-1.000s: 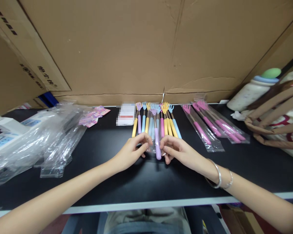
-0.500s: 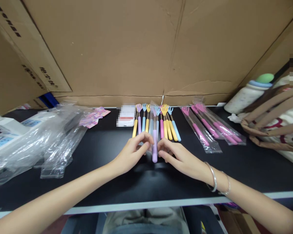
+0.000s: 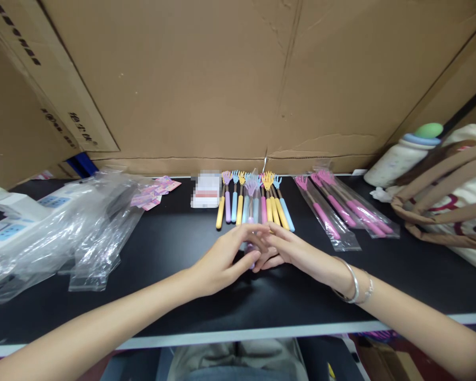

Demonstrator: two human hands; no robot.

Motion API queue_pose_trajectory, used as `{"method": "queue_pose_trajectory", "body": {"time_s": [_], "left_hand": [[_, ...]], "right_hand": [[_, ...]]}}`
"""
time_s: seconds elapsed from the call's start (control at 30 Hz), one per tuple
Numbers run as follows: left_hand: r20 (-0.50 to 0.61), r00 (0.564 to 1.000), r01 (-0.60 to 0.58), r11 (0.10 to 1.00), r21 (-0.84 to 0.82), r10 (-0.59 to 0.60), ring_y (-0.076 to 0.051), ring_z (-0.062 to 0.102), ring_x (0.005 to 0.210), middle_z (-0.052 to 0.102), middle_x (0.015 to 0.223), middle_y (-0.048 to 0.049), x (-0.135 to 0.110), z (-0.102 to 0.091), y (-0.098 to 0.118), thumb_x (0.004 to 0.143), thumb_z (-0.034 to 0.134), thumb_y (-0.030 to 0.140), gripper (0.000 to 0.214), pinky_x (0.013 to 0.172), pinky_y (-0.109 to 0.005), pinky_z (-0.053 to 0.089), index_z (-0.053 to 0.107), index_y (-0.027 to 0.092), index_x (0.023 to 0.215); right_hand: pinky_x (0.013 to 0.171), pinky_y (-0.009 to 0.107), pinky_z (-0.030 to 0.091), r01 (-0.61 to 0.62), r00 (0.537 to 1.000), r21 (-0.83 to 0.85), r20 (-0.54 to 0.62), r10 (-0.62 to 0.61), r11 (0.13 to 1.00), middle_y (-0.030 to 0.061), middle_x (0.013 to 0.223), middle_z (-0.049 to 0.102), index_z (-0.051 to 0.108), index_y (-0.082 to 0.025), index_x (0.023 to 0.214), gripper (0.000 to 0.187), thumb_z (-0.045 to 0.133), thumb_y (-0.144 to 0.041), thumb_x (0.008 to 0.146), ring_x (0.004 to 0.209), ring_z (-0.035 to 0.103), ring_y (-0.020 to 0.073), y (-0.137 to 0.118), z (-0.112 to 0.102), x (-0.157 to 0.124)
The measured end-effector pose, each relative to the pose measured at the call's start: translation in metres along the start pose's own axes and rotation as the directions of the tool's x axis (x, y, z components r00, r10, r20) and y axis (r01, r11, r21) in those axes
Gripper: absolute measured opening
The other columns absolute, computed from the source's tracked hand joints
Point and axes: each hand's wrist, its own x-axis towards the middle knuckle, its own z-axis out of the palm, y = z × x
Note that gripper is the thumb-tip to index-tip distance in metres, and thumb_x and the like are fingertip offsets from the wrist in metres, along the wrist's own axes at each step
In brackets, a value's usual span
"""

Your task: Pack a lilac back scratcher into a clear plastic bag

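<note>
A purple back scratcher points away from me in the middle, its clawed head toward the row behind and its handle mostly covered by my fingers. My left hand curls round the handle from the left, thumb near the handle's lower end. From the other side my right hand closes on the same handle, its fingertips overlapping the left ones. Clear film seems to surround the scratcher, though the fingers hide much of it. Just beyond lies a row of yellow, blue, purple and pink back scratchers.
Pink back scratchers in clear sleeves lie to the right. Clear plastic bags and pink printed cards are on the left, a blurred white card behind. A bottle and a bag stand far right, before a cardboard wall.
Both hands have come together and closed over the purple back scratcher's handle, which showed between them before. Its clawed head now shows more clearly in front of the row.
</note>
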Motion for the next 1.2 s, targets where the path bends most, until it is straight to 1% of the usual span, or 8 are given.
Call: {"method": "queue_pose_trajectory", "body": {"time_s": [0.1, 0.3, 0.53, 0.67, 0.8, 0.9, 1.03, 1.2], "left_hand": [[0.016, 0.999, -0.042, 0.999, 0.012, 0.041, -0.016, 0.059, 0.098, 0.065, 0.1, -0.0056, 0.0, 0.0, -0.001, 0.091, 0.046, 0.015, 0.039, 0.095, -0.031, 0.04, 0.037, 0.018, 0.13], [0.075, 0.991, -0.11, 0.993, -0.051, 0.114, -0.014, 0.062, 0.094, 0.066, 0.107, -0.0063, -0.001, 0.0, 0.002, 0.091, 0.043, 0.011, 0.041, 0.091, -0.029, 0.045, 0.036, 0.021, 0.13], [-0.026, 0.97, -0.234, 0.954, 0.187, 0.243, -0.015, 0.057, 0.105, 0.063, 0.105, -0.005, -0.001, -0.002, -0.008, 0.086, 0.047, 0.007, 0.028, 0.091, -0.028, 0.047, 0.053, 0.021, 0.11], [-0.008, 0.967, -0.221, 0.859, 0.463, 0.253, -0.017, 0.055, 0.107, 0.06, 0.111, -0.0054, 0.0, -0.009, -0.016, 0.085, 0.047, 0.005, 0.031, 0.09, -0.031, 0.048, 0.054, 0.021, 0.11], [0.07, 0.951, -0.274, 0.713, 0.645, 0.302, -0.017, 0.059, 0.096, 0.063, 0.105, -0.0057, 0.003, -0.015, -0.02, 0.089, 0.051, 0.019, 0.017, 0.081, -0.028, 0.051, 0.058, 0.019, 0.105], [0.103, 0.905, -0.356, 0.603, 0.714, 0.412, -0.016, 0.061, 0.093, 0.065, 0.099, -0.0041, 0.004, -0.019, -0.02, 0.092, 0.049, 0.022, 0.014, 0.08, -0.027, 0.051, 0.06, 0.019, 0.1], [0.148, 0.864, -0.411, 0.505, 0.759, 0.481, -0.016, 0.061, 0.096, 0.067, 0.102, -0.0037, 0.004, -0.025, -0.02, 0.092, 0.048, 0.017, 0.016, 0.085, -0.027, 0.049, 0.061, 0.02, 0.101], [0.207, 0.869, -0.422, 0.457, 0.783, 0.449, -0.015, 0.063, 0.092, 0.067, 0.104, -0.0027, 0.003, -0.029, -0.019, 0.093, 0.044, 0.017, 0.018, 0.08, -0.024, 0.049, 0.061, 0.019, 0.101]], "right_hand": [[0.085, 0.041, 0.052, -0.002, 1.0, 0.104, -0.02, 0.004, 0.995, 0.0052, 0.091, 0.069, 0.043, -0.019, 0.112, 0.038, 0.058, -0.042, 0.085, 0.08, 0.07, 0.0181, 0.002, -0.002, 0.001], [0.074, 0.03, 0.057, -0.023, 0.998, 0.21, -0.058, 0.036, 0.977, -0.0006, 0.085, 0.066, 0.049, -0.022, 0.107, 0.035, 0.065, -0.04, 0.082, 0.074, 0.069, 0.0137, 0.006, -0.006, 0.005], [0.073, 0.029, 0.056, 0.002, 0.998, 0.235, -0.061, 0.013, 0.972, -0.002, 0.074, 0.066, 0.048, -0.02, 0.102, 0.037, 0.07, -0.037, 0.077, 0.068, 0.067, 0.0123, 0.0, -0.001, 0.006], [0.074, 0.03, 0.055, -0.007, 0.999, 0.206, -0.032, 0.013, 0.979, -0.0012, 0.076, 0.065, 0.048, -0.019, 0.105, 0.039, 0.07, -0.034, 0.077, 0.069, 0.066, 0.012, 0.0, -0.001, 0.007], [0.078, 0.032, 0.055, -0.018, 1.0, 0.172, -0.022, 0.022, 0.985, -0.0004, 0.084, 0.064, 0.048, -0.018, 0.107, 0.045, 0.074, -0.029, 0.073, 0.076, 0.066, 0.0124, 0.004, -0.004, 0.011], [0.078, 0.034, 0.055, 0.024, 0.999, 0.167, -0.038, -0.018, 0.986, -0.0009, 0.084, 0.064, 0.045, -0.019, 0.109, 0.048, 0.074, -0.031, 0.072, 0.077, 0.067, 0.0133, 0.008, -0.005, 0.014], [0.076, 0.029, 0.055, 0.104, 0.994, 0.136, -0.053, -0.097, 0.985, -0.0042, 0.079, 0.063, 0.043, -0.022, 0.11, 0.046, 0.072, -0.031, 0.076, 0.075, 0.067, 0.0112, 0.01, -0.003, 0.013], [0.071, 0.027, 0.056, 0.029, 0.999, 0.079, -0.037, -0.027, 0.996, -0.0008, 0.084, 0.064, 0.04, -0.02, 0.112, 0.049, 0.072, -0.032, 0.075, 0.076, 0.068, 0.0136, 0.004, 0.0, 0.007]]}}
